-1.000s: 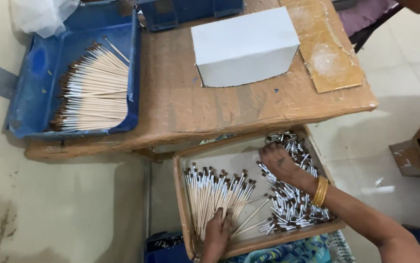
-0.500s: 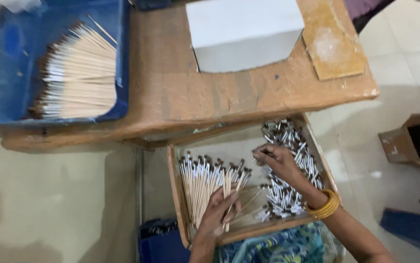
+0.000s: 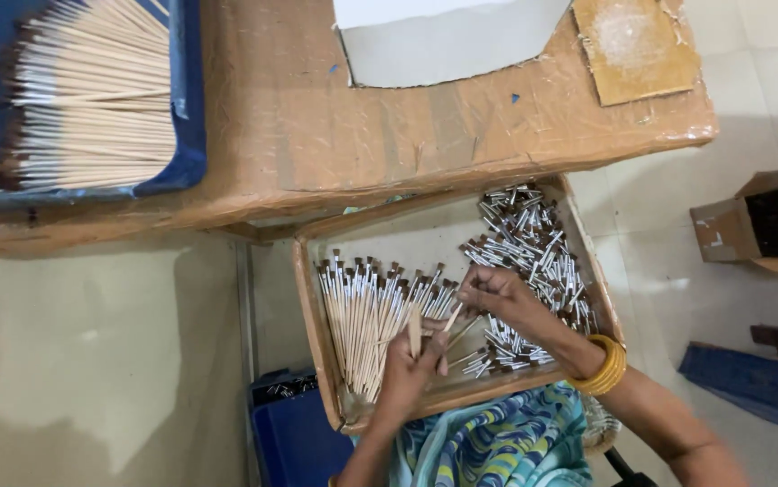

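Observation:
A shallow wooden tray (image 3: 309, 298) rests on my lap. On its left side lies a row of finished brushes (image 3: 362, 307) with pale wooden handles and dark tips. A heap of silver metal ferrules with bristles (image 3: 533, 243) fills its right side. My left hand (image 3: 411, 365) grips a pale wooden stick (image 3: 415, 330) near the tray's front edge. My right hand (image 3: 497, 293), with yellow bangles at the wrist, pinches a small ferrule piece just right of the stick's upper end. The two hands are close together over the middle of the tray.
A low paper-covered table (image 3: 317, 135) stands beyond the tray, bearing a blue bin (image 3: 192, 117) of wooden sticks, a white box (image 3: 443, 45) and a brown board (image 3: 637, 45). A cardboard box (image 3: 759, 225) stands on the floor at right. A blue crate (image 3: 294, 433) sits below.
The view has shifted closer and down. My right hand left the ferrule heap and came to the tray's middle, and my left hand lifted a stick to meet it.

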